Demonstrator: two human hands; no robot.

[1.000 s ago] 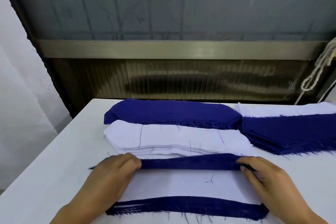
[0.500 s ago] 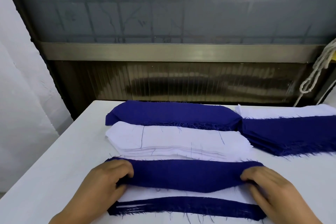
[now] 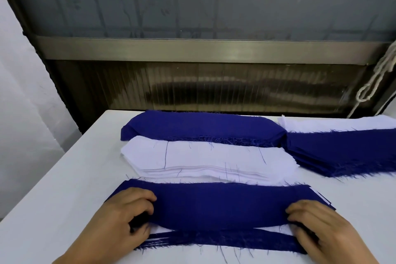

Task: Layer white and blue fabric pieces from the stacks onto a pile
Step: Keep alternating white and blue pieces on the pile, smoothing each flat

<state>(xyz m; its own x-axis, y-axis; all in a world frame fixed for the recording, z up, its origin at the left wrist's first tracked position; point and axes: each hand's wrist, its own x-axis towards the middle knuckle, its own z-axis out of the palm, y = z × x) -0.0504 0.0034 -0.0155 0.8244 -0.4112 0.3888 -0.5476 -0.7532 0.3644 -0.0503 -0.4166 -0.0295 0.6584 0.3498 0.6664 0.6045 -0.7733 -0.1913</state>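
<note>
Two hands – the left hand [image 3: 126, 218] and right hand [image 3: 317, 225], fingers curled, each pinching an end of one blue piece [image 3: 218, 206] – now have it spread wider over the near pile [image 3: 214, 241] than a second ago, with two blue stacks [image 3: 201, 126] [image 3: 347, 152] and two white stacks [image 3: 205, 158] [image 3: 334, 124] behind.

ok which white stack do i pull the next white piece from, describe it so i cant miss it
On the white table, look just beyond the blue piece under both hands. The white stack lies there, in front of the blue stack. It alone is all white, flecked with loose dark threads.
</note>
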